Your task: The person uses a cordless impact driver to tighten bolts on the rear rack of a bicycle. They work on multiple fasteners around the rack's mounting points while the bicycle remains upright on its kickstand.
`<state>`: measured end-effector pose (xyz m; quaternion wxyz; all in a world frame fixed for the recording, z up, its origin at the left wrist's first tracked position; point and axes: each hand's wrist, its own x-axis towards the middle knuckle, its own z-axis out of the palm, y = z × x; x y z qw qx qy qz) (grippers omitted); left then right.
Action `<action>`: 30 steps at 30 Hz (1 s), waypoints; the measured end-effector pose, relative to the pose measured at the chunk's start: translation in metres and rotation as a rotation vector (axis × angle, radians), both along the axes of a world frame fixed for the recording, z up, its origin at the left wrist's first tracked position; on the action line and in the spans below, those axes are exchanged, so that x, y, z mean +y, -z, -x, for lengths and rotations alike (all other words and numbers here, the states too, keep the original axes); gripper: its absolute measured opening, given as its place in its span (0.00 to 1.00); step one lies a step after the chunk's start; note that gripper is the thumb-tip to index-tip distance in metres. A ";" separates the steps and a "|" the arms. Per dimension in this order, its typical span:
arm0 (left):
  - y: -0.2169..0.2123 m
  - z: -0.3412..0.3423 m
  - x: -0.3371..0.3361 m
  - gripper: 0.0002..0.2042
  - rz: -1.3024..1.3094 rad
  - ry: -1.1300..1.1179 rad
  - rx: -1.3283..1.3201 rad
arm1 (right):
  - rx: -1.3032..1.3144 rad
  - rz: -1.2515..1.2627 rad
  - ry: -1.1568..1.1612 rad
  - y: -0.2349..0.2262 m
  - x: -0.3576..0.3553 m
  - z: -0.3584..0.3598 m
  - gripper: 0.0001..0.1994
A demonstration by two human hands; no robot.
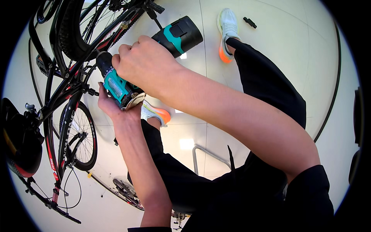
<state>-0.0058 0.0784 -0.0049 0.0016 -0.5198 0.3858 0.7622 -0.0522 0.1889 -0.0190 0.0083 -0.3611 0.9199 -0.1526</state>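
Note:
A teal and black cordless drill [118, 88] is held in both my hands beside a black and red bicycle [58, 96]. My right hand [145, 63] is wrapped round the grip, and the dark battery end [189, 36] sticks out to the right beyond it. From below, my left hand [110, 104] cups the rear of the drill body, its fingers mostly hidden under the tool. The drill's black chuck [102, 58] points up and left at the bicycle frame; whether its tip touches anything cannot be made out.
A bicycle wheel [94, 150] and a helmet [23, 143] are at the left. On the pale tiled floor lies a small black part [250, 22], near my shoe [228, 27]. A grey metal tube [195, 160] and another bicycle's parts [127, 192] show below.

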 end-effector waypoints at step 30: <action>-0.002 -0.002 -0.006 0.26 0.010 -0.010 -0.010 | 0.012 -0.004 0.042 0.002 -0.007 -0.005 0.15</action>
